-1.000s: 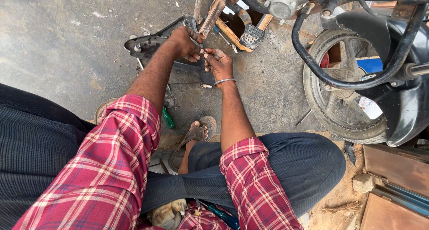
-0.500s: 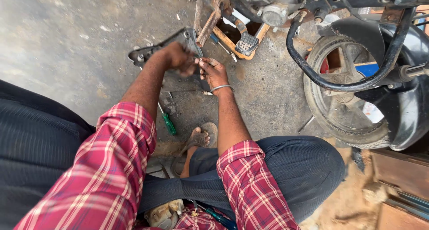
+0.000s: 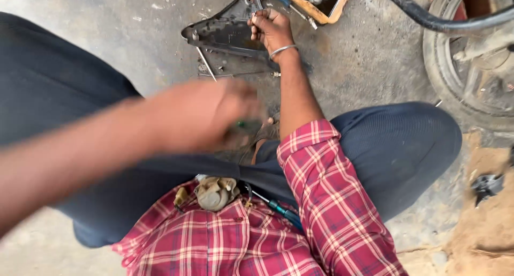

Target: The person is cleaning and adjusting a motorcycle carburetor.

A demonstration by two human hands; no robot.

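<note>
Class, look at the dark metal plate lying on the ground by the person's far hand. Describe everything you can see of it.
The dark metal plate is a flat, roughly triangular piece, grey-black and grimy, with raised edges and a rounded lug at its left corner. It lies flat on the concrete floor. The right hand, with a bangle at the wrist, rests closed at its right end, gripping something small that cannot be made out. Thin metal rods lie beside its near edge.

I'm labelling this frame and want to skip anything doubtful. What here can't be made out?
- Head view: the left hand is smeared by motion blur; its grip can't be read, and the green thing at its fingers is unclear.
- The right hand closes on a slim metal piece hidden by its fingers.
- The wheel and wooden tray are cut off by the frame edges.
- The small metal part in the lap is too small to identify.
</note>
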